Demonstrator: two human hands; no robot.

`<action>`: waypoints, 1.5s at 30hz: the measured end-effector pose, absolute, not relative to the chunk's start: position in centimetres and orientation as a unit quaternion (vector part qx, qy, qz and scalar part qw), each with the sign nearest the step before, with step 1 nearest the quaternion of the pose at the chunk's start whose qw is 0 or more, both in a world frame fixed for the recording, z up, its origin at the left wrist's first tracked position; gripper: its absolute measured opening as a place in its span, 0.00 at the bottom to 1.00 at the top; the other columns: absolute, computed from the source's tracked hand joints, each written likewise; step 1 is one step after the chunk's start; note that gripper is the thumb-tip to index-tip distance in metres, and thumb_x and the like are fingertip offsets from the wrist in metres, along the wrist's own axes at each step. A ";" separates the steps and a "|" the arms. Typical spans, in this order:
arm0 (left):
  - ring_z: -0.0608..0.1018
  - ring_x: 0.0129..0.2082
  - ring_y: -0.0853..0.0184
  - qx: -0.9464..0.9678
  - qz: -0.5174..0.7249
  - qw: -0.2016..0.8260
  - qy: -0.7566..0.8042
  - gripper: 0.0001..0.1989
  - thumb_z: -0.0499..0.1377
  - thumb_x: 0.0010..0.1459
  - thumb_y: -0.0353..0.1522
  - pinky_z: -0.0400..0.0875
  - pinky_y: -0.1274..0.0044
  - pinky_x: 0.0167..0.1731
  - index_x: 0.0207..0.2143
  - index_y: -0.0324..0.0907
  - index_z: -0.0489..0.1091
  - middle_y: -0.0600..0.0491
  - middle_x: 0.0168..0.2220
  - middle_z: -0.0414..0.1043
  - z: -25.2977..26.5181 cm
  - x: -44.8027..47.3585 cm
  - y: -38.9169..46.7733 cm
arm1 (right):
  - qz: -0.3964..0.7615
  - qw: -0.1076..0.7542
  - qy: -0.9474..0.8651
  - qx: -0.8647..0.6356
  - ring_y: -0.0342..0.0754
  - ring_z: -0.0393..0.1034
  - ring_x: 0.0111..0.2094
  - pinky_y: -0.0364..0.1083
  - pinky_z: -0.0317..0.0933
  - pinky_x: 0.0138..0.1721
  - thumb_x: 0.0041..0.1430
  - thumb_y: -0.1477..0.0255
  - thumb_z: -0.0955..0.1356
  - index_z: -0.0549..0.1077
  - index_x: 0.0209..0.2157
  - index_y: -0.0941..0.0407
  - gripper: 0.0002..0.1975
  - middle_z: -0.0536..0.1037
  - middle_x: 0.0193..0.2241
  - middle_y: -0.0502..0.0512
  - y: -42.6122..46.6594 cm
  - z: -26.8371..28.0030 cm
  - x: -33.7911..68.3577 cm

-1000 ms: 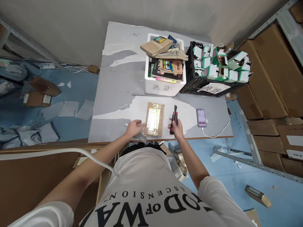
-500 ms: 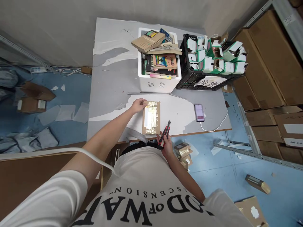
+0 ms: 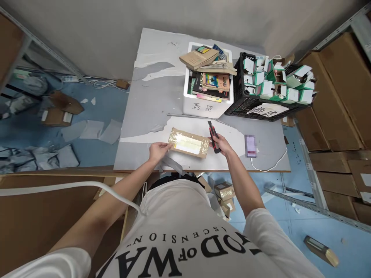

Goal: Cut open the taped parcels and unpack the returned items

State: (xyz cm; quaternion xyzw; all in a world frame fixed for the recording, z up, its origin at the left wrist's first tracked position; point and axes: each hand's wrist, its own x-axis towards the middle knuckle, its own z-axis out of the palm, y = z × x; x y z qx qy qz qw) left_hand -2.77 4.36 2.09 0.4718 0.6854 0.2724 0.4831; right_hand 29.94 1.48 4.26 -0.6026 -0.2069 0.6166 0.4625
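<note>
A taped brown cardboard box (image 3: 189, 143) with a white label lies lengthwise across me near the table's front edge. My left hand (image 3: 159, 151) pinches its left end between thumb and fingers. At the other end, my right hand (image 3: 222, 144) is closed around a black and red utility knife (image 3: 213, 136), whose tip points away from me. The right fingertips are close to the box's right end; whether they touch it I cannot tell.
Behind the box stand a white foam bin (image 3: 207, 108) of books and a black crate (image 3: 239, 102) of small green-white boxes. A phone (image 3: 251, 146) on a white cable lies to the right. Shelves with cartons (image 3: 336, 141) flank the table (image 3: 153, 92) on the right.
The box has turned from lengthwise away from me to crosswise. My right hand has come up over the table with the knife, and my left hand has moved nearer to me.
</note>
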 end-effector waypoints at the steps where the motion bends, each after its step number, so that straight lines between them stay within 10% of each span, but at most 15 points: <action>1: 0.78 0.27 0.62 0.468 0.263 0.483 0.692 0.25 0.67 0.37 0.50 0.72 0.72 0.31 0.29 0.38 0.76 0.48 0.27 0.77 1.9 -3.0 3.8 | 0.622 0.449 -0.217 -0.604 0.45 0.75 0.29 0.47 0.74 0.33 0.54 0.69 0.70 0.70 0.38 0.55 0.10 0.79 0.36 0.55 2.4 4.2 29.8; 6: 0.78 0.32 0.57 0.501 0.227 0.445 0.707 0.21 0.66 0.38 0.49 0.71 0.70 0.37 0.26 0.41 0.76 0.48 0.26 0.77 2.1 -3.8 3.1 | 0.605 0.437 -0.257 -0.614 0.43 0.74 0.29 0.46 0.73 0.32 0.53 0.67 0.71 0.69 0.39 0.55 0.13 0.77 0.38 0.55 3.2 3.7 29.0; 9: 0.76 0.46 0.50 0.593 0.203 0.370 0.686 0.27 0.65 0.42 0.45 0.68 0.66 0.48 0.44 0.40 0.74 0.43 0.42 0.77 3.1 -3.8 3.4 | 0.549 0.464 -0.282 -0.636 0.41 0.73 0.28 0.44 0.72 0.30 0.52 0.61 0.70 0.68 0.45 0.53 0.19 0.75 0.43 0.54 0.3 3.4 29.0; 12: 0.58 0.63 0.48 0.730 0.176 0.289 0.594 0.39 0.61 0.47 0.40 0.54 0.62 0.59 0.61 0.37 0.58 0.39 0.63 0.55 4.4 -2.7 4.1 | 0.505 0.459 -0.302 -0.665 0.39 0.69 0.23 0.42 0.69 0.24 0.52 0.58 0.69 0.67 0.50 0.53 0.25 0.75 0.41 0.54 -4.3 3.4 28.9; 17: 0.39 0.67 0.40 0.885 0.033 0.227 0.405 0.55 0.63 0.42 0.49 0.28 0.50 0.60 0.67 0.38 0.43 0.37 0.69 0.34 5.6 1.0 5.9 | 0.543 0.440 -0.303 -0.648 0.38 0.65 0.20 0.41 0.65 0.19 0.54 0.59 0.68 0.51 0.64 0.47 0.39 0.75 0.39 0.52 -9.7 3.3 27.8; 45: 0.57 0.61 0.45 0.912 0.021 0.198 0.359 0.57 0.66 0.36 0.52 0.30 0.56 0.62 0.65 0.39 0.49 0.38 0.62 0.56 3.6 3.1 6.9 | 0.493 0.297 -0.391 -0.718 0.38 0.64 0.16 0.41 0.66 0.19 0.58 0.69 0.62 0.48 0.66 0.49 0.35 0.77 0.33 0.50 -9.0 5.8 26.9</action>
